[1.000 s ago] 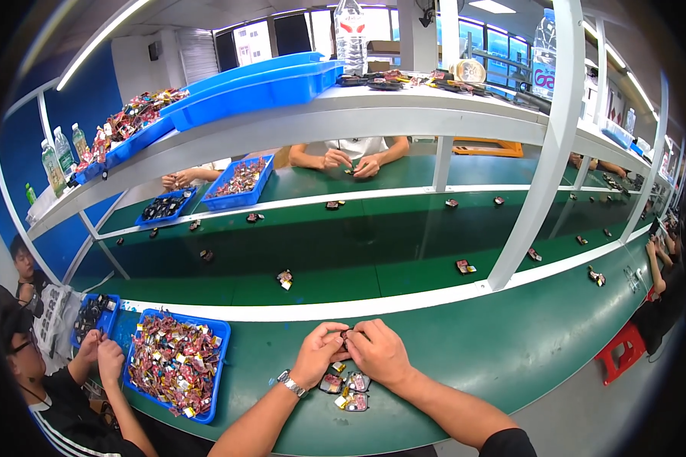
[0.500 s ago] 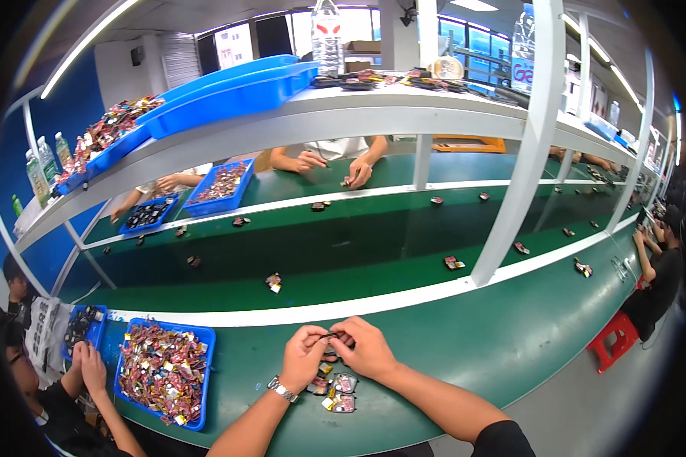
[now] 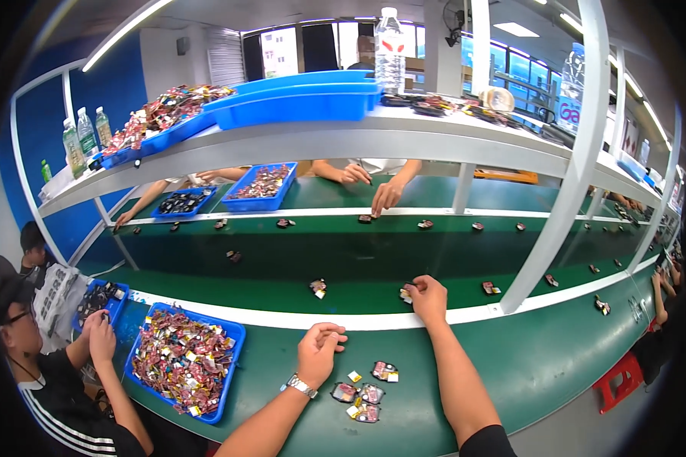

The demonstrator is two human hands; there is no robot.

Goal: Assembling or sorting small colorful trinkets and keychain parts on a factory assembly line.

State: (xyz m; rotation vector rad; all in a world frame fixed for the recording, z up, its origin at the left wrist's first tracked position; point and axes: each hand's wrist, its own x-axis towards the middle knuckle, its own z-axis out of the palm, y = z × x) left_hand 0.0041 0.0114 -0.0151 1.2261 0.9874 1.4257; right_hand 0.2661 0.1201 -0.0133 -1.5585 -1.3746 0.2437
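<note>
My right hand (image 3: 430, 298) reaches over the edge of the dark green belt (image 3: 366, 263), its fingertips closed on a small electronic module (image 3: 407, 294) with a pale yellow-white piece. Whether that module rests on the belt or is slightly raised, I cannot tell. Back over the worktable, my left hand (image 3: 320, 352) is loosely curled, thumb and fingers apart, with nothing visible in it. Just right of my left wrist lies a loose group of several similar modules (image 3: 370, 393), dark-edged with reddish and yellow parts. Another module (image 3: 318, 288) sits alone on the belt.
A blue tray (image 3: 238, 358) heaped with small reddish parts stands left of my arm. Beyond it a person's hands (image 3: 99, 335) work near another tray (image 3: 119, 303). White posts (image 3: 560, 164) and a shelf (image 3: 297, 145) frame the belt. Across it, another person's hand (image 3: 389, 196) touches a module.
My hands, together around a small dark part before, are now apart. The right has gone forward to the belt with a module; the left stays over the table. The view has shifted left.
</note>
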